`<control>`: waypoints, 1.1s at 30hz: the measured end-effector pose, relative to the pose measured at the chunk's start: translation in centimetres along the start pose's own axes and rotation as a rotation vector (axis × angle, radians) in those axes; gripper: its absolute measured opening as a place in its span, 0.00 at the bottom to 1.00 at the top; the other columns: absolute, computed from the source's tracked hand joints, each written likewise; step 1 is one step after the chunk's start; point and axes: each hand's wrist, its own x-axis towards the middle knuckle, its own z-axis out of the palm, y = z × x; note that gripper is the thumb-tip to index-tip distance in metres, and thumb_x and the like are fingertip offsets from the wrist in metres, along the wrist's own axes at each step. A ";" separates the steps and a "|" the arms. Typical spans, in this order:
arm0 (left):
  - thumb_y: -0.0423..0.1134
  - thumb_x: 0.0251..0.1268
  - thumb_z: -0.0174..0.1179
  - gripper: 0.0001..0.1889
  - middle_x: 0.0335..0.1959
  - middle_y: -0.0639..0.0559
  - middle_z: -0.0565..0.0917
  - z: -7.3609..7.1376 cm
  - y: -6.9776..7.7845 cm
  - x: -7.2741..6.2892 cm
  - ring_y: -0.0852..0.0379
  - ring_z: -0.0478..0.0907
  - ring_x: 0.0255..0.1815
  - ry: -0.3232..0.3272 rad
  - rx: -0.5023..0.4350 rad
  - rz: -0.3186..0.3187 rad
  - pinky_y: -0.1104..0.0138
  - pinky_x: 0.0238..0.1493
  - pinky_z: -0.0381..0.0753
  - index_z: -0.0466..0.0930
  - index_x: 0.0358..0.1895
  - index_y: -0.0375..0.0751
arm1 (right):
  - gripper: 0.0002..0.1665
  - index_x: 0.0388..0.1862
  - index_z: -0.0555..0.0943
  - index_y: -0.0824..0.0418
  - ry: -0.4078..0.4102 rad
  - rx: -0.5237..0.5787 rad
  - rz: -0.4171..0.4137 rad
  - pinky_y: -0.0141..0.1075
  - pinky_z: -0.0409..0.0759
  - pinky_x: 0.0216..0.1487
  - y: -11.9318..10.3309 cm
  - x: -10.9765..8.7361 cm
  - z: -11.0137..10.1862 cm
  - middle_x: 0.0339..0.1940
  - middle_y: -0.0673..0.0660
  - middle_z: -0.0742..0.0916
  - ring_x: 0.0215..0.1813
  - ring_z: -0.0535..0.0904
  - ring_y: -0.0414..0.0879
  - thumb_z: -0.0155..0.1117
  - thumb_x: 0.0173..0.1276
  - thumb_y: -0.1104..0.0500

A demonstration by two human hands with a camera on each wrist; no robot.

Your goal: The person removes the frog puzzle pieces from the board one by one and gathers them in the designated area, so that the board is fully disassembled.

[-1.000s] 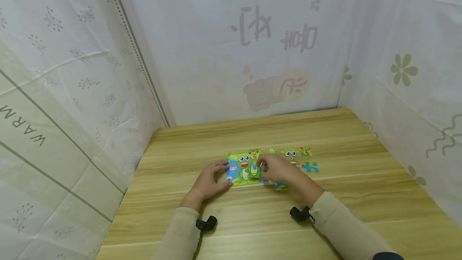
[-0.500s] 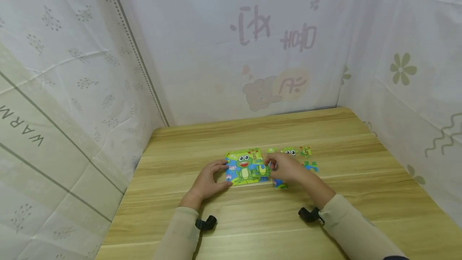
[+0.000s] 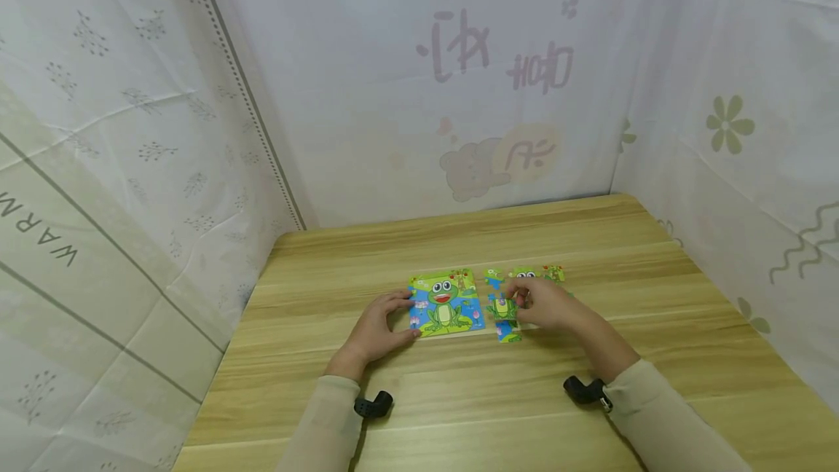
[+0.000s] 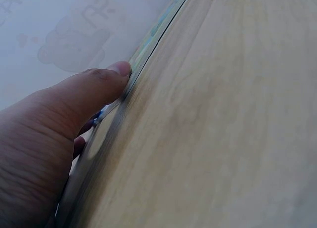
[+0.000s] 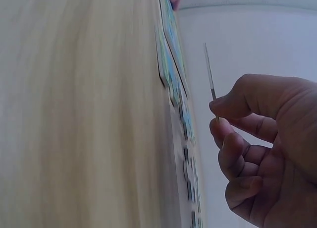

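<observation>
A square frog puzzle (image 3: 446, 306) lies on the table in the head view, its picture showing a full frog. My left hand (image 3: 376, 328) rests at its left side, fingers and thumb spread along the edge. The left wrist view shows the thumb (image 4: 101, 86) touching the board's edge. To the right, my right hand (image 3: 549, 303) pinches a puzzle piece (image 3: 501, 309) with a frog's belly on it, above the loose pieces. The right wrist view shows this thin puzzle piece (image 5: 208, 67) edge-on between thumb and finger, raised off the table.
Several loose puzzle pieces lie right of the board, among them a piece with eyes (image 3: 525, 273), a tree piece (image 3: 554, 272) and a blue-green piece (image 3: 507, 332). Part of this group is hidden by my right hand. Printed cloth (image 3: 393, 93) hangs behind the wooden table (image 3: 459, 399).
My right hand has moved right with the pinched belly piece, from over the puzzle's right part to over the loose pieces. My left hand has stayed at the board's left side.
</observation>
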 end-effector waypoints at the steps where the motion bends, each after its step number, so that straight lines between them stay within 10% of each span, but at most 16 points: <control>1: 0.52 0.59 0.79 0.33 0.75 0.53 0.74 0.0 0.0 0.0 0.50 0.67 0.78 0.001 0.000 0.003 0.52 0.78 0.64 0.83 0.66 0.44 | 0.19 0.50 0.82 0.59 0.001 0.000 0.004 0.32 0.71 0.27 0.2 -0.1 -0.2 0.35 0.53 0.80 0.30 0.72 0.44 0.65 0.62 0.72; 33: 0.52 0.59 0.79 0.33 0.75 0.54 0.75 0.0 0.0 0.0 0.52 0.67 0.77 0.002 0.000 -0.005 0.54 0.78 0.64 0.83 0.66 0.44 | 0.13 0.44 0.84 0.63 -0.037 0.022 -0.032 0.33 0.79 0.34 4.5 -3.4 -2.6 0.34 0.53 0.82 0.36 0.77 0.47 0.69 0.61 0.73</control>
